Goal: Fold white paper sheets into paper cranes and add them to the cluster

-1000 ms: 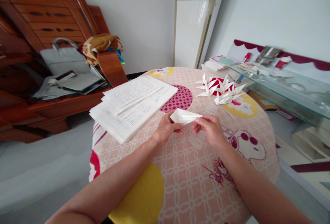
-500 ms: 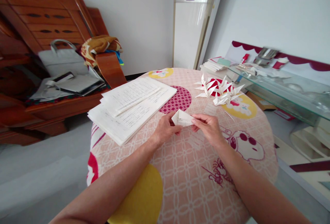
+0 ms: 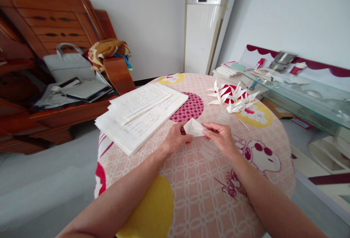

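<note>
Between my two hands, just above the middle of the round table, is a small piece of folded white paper (image 3: pixel 193 127) with faint print on it. My left hand (image 3: pixel 177 135) pinches its left side, thumb along the lower edge. The right corner is gripped by my right hand (image 3: pixel 219 135), thumb and fingers pressed together on it. Several white paper cranes (image 3: pixel 234 96) sit in a cluster beyond my right hand. To the left of my left hand lies a stack of printed paper sheets (image 3: pixel 142 115), with a narrow folded strip across its top.
A patterned cloth (image 3: pixel 202 194) covers the table (image 3: pixel 273 132). At the right, a glass shelf (image 3: pixel 300 99) carries papers, a metal pot (image 3: pixel 283 58) and a cup. A wooden bench (image 3: pixel 73 110) with a grey bag (image 3: pixel 67 62) stands at the left. Behind is a white air conditioner (image 3: pixel 202 33).
The folded paper's upper flap has shifted and looks more spread open, and my right fingers have moved slightly over its right corner. Both hands keep hold of it.
</note>
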`<state>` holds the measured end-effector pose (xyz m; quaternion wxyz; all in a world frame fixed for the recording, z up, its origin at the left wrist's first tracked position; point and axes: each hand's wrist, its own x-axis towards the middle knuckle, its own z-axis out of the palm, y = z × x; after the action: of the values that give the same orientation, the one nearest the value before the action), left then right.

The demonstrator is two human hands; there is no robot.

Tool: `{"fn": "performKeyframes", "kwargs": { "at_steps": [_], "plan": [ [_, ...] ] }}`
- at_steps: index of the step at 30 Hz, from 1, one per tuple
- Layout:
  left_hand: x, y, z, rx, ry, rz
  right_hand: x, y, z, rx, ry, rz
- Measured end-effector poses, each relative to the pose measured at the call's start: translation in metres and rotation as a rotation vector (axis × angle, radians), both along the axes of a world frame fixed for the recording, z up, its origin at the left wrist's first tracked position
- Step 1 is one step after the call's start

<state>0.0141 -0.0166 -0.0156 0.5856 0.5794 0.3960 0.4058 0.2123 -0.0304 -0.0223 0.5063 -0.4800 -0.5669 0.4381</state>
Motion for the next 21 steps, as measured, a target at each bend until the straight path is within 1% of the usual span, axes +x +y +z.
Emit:
{"fn": "performKeyframes", "kwargs": {
  "at_steps": [4,11,17,21],
  "plan": [
    [-0.0011,0.001,-0.0012,-0.038,-0.006,0.019,-0.0001,-0.0001,0.0016,-0.063,0.044,0.029],
    [-0.003,0.0022,-0.001,-0.106,-0.04,-0.048,-0.0024,-0.0015,0.0058,-0.121,0.1,0.022],
    [-0.0029,0.0026,-0.0031,-0.107,-0.065,-0.069,-0.0028,0.0002,0.0033,-0.155,0.119,0.018],
    [-0.0043,0.0035,-0.0051,-0.094,-0.019,-0.036,-0.0045,-0.0003,0.0051,-0.173,0.136,0.015]
  ]
}}
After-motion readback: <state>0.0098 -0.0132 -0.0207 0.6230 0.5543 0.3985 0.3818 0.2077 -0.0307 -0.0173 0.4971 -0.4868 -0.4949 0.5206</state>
